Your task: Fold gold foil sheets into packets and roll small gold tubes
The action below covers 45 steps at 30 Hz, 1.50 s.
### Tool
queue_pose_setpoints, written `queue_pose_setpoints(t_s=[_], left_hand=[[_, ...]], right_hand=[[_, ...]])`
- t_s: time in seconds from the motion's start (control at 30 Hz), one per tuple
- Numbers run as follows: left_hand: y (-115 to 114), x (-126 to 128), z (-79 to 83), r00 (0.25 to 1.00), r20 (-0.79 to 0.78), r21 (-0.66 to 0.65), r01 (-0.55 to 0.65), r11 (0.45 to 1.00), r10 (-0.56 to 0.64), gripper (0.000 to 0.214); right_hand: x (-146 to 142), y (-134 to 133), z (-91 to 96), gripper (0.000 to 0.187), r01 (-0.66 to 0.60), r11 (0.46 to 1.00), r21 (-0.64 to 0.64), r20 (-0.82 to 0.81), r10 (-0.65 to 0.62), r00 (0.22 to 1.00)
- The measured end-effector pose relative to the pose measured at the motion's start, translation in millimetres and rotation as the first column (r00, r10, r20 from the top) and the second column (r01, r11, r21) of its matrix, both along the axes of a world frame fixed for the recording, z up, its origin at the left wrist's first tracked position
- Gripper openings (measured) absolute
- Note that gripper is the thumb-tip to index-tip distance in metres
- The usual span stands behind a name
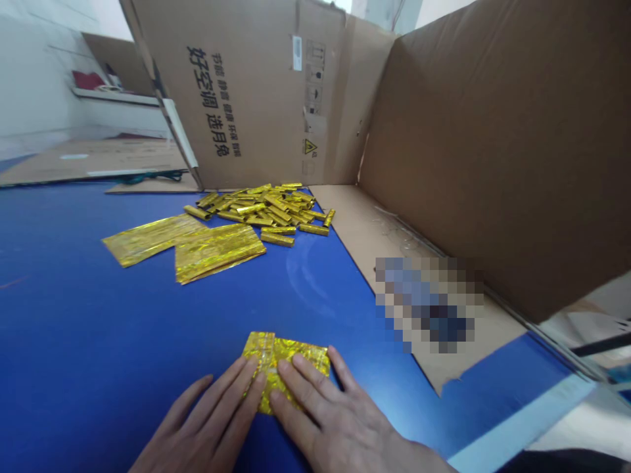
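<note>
A gold foil sheet (276, 355), partly folded, lies on the blue table (89, 341) near the front edge. My left hand (211, 420) rests flat with its fingertips pressing the sheet's left part. My right hand (320, 414) lies beside it, fingers stretched out and pressing the sheet's right part. Both hands are flat on the foil and touch each other at the fingertips.
Two stacks of flat gold sheets (197, 246) lie further back on the left. Behind them is a heap of several folded gold pieces (266, 207). Large cardboard panels (493, 144) stand at the back and right. A blurred patch lies on flat cardboard (365, 230).
</note>
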<state>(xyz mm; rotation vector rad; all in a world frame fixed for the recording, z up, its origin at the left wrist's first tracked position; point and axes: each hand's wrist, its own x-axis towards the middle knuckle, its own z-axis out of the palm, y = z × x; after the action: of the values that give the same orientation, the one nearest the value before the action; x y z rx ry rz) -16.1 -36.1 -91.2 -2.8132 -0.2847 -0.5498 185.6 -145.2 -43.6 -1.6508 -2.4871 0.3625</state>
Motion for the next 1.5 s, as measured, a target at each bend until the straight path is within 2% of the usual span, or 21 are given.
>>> queue_pose_setpoints(t_s=[0.1, 0.17, 0.3, 0.47, 0.63, 0.77, 1.0, 1.5], left_hand=[[-11.0, 4.4, 17.1, 0.996, -0.079, 0.000, -0.040, 0.999, 0.040, 0.071], [-17.4, 7.8, 27.5, 0.982, -0.140, -0.032, -0.131, 0.991, 0.126, 0.067], [-21.4, 10.0, 37.3, 0.972, -0.210, -0.076, -0.125, 0.989, 0.107, 0.065], [-19.7, 9.4, 35.2, 0.979, -0.181, -0.082, -0.108, 0.991, 0.091, 0.065], [-20.0, 10.2, 31.9, 0.986, -0.106, -0.076, -0.136, 0.988, 0.128, 0.065], [-20.5, 9.9, 34.9, 0.982, -0.163, -0.076, -0.109, 0.991, 0.095, 0.064], [-30.5, 14.4, 37.1, 0.963, -0.183, -0.201, -0.234, 0.951, 0.198, 0.066], [-33.8, 15.3, 41.4, 0.958, -0.236, -0.245, -0.221, 0.944, 0.163, 0.062]], right_hand=[[1.0, -1.6, -0.6, 0.060, 0.004, 0.999, 0.038, -0.011, -0.003, 1.000], [2.1, -1.3, -2.8, 0.066, -0.014, 0.998, 0.068, -0.011, 0.015, 1.000], [2.5, -0.5, -6.7, 0.067, -0.046, 0.996, 0.074, -0.004, 0.047, 0.999], [1.0, -2.7, -2.9, 0.067, -0.006, 0.999, 0.044, 0.000, 0.006, 1.000], [0.9, -4.0, -0.4, 0.066, 0.002, 0.999, 0.044, -0.001, -0.002, 1.000], [1.5, -4.2, 2.5, 0.066, 0.001, 1.000, 0.023, -0.021, -0.001, 1.000], [0.1, -2.2, 4.4, 0.066, 0.009, 0.999, -0.032, -0.020, -0.009, 1.000], [7.0, 0.1, 9.4, 0.066, 0.061, 0.996, -0.060, 0.009, -0.061, 0.998]])
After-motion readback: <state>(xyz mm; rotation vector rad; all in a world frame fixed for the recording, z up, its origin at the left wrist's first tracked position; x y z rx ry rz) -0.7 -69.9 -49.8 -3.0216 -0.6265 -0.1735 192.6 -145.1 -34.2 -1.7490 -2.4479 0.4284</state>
